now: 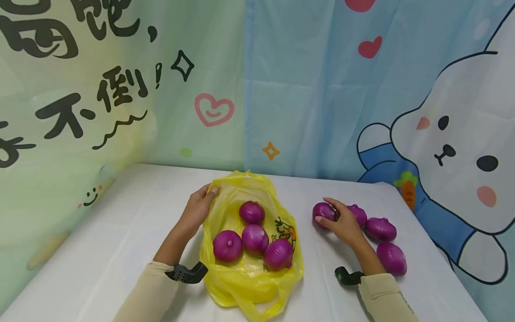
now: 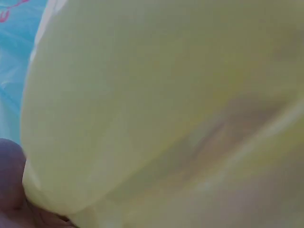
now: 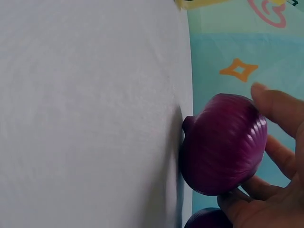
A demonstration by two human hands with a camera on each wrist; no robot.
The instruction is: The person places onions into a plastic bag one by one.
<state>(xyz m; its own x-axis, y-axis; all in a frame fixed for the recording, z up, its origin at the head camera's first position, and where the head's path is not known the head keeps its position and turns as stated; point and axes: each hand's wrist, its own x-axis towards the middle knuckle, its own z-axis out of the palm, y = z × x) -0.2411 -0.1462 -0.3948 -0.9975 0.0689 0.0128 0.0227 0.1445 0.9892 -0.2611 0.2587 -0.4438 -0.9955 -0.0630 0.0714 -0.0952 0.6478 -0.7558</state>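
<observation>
Farthest left, the left hand (image 1: pixel 198 206) pinched the left far edge of a yellow plastic bag (image 1: pixel 241 286), its thumb over the film; how its other fingers lay behind the plastic, I cannot tell. The bag's long axis ran near to far on the white tabletop (image 1: pixel 315 273), with a handle loop at its near end. Within the bag's outline sat four purple onions: the left onion (image 1: pixel 225 248) pointed its stem tip upward, the far onion (image 1: pixel 251 213) pointed its tip to the far side, the middle onion (image 1: pixel 255 239) pressed close to its neighbour, and the right onion (image 1: pixel 277 252) aimed its tip near and right.

To the right of the bag, the right hand (image 1: pixel 345 223) held a purple onion (image 1: pixel 323 211) between thumb and curved fingers, the fingers a little spread; its stem tip pointed at the tabletop. Just beyond were three more: two onions (image 1: pixel 380 229) with tips pointing far, and a nearer onion (image 1: pixel 391 258) whose long axis slanted from far left to near right.
</observation>
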